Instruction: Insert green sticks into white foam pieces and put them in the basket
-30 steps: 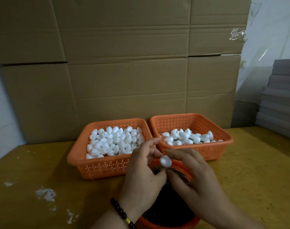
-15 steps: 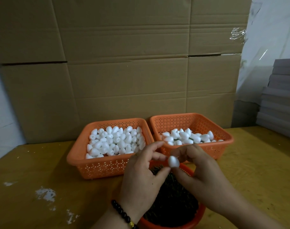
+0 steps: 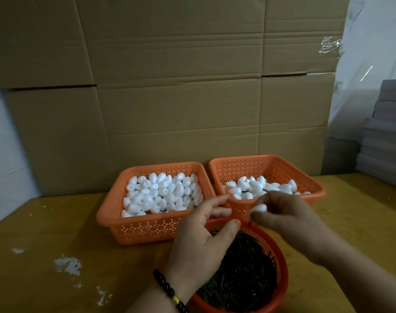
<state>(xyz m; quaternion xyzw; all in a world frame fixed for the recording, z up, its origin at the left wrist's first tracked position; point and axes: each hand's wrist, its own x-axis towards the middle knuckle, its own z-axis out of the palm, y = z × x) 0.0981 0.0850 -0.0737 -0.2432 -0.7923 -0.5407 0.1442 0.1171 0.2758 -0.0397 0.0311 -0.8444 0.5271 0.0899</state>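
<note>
My right hand [image 3: 289, 220] pinches a white foam piece [image 3: 259, 208] in front of the right orange basket [image 3: 280, 170], which holds foam pieces with green sticks in them. My left hand [image 3: 203, 236] is apart from the piece, fingers relaxed and holding nothing, above the round orange bowl [image 3: 280, 288] of dark green sticks. A short bit of stick shows under the held piece. The left orange basket [image 3: 147, 224] is filled with plain white foam pieces [image 3: 163, 195].
A wall of cardboard boxes [image 3: 170, 98] stands right behind the baskets. Grey stacked sheets [image 3: 386, 141] sit at the far right. The yellow table [image 3: 46, 256] has white paint specks on its left part.
The left hand has let go of the foam piece and its fingers have spread. The right hand has carried the piece right and up toward the right basket.
</note>
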